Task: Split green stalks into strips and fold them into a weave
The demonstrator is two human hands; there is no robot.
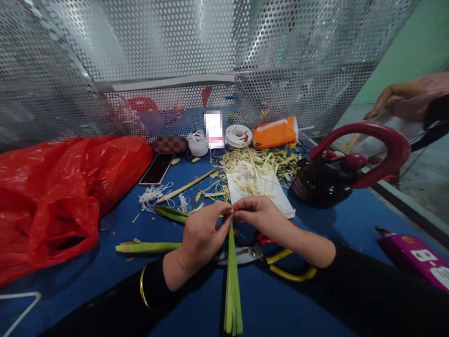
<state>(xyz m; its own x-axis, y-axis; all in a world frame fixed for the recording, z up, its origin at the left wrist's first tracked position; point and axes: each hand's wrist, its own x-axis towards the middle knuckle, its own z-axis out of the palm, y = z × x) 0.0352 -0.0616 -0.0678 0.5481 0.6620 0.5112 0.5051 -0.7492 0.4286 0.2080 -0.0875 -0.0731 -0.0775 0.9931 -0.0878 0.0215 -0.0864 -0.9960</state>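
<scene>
My left hand point(201, 234) and my right hand point(261, 215) meet above the blue table point(105, 267), fingers pinched together on the top end of a bundle of green leaf strips point(232, 290). The strips hang down toward me from the pinch. Under my right wrist lie scissors with yellow handles point(280, 264). More green leaf stalks point(147, 246) lie on the table left of my left hand.
A red plastic bag point(59, 192) fills the left side. A phone point(156, 169), white thread, tape roll point(238, 135), orange packet point(275, 132), leaf scraps on a white sheet point(277, 192) and a black kettle with red handle point(336, 173) stand behind. A purple box point(417, 255) lies right. Perforated metal screens enclose the table. Another person's arm shows far right.
</scene>
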